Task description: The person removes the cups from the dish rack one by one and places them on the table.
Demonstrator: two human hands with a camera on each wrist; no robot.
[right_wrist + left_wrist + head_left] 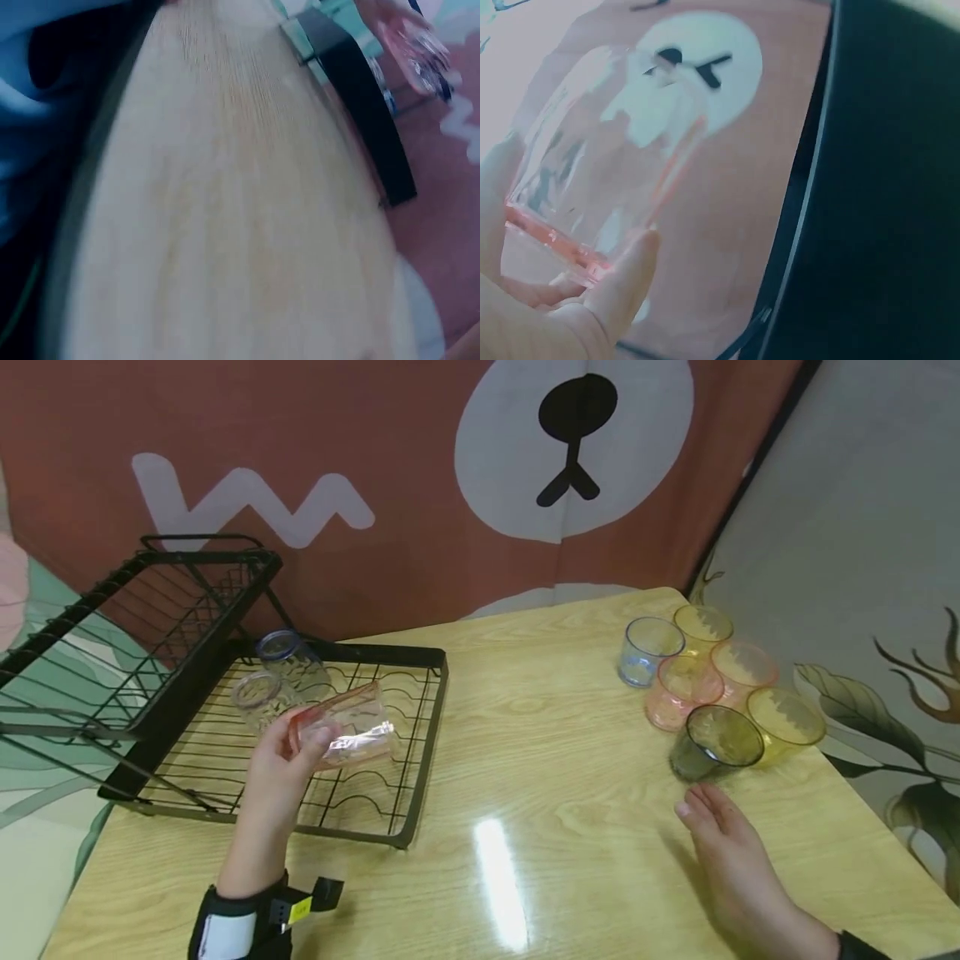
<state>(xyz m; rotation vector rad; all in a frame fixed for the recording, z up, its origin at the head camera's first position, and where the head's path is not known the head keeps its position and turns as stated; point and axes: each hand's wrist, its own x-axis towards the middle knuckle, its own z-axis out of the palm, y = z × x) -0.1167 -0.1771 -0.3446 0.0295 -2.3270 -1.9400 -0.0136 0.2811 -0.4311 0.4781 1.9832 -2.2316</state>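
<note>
A clear pink drinking glass (356, 727), lying on its side in the air, is gripped around its base by my left hand (288, 756), above the lower tray of a black dish rack (427, 752). In the left wrist view, thumb and fingers hold the pink-based end of the glass (607, 165). Two glasses, one blue-rimmed (292, 664) and one clear greyish (262, 700), sit tilted in the rack just behind that hand. My right hand (731, 852) is over the table with fingers extended, holding nothing, nearest to a dark green-grey glass (712, 747).
At the table's right stand a blue glass (648, 652), two pink glasses (681, 693) and two yellow glasses (787, 727) beside the dark one. The rack's upper tier (150, 693) rises at the left. A brown cloth (420, 527) hangs behind the table (540, 718).
</note>
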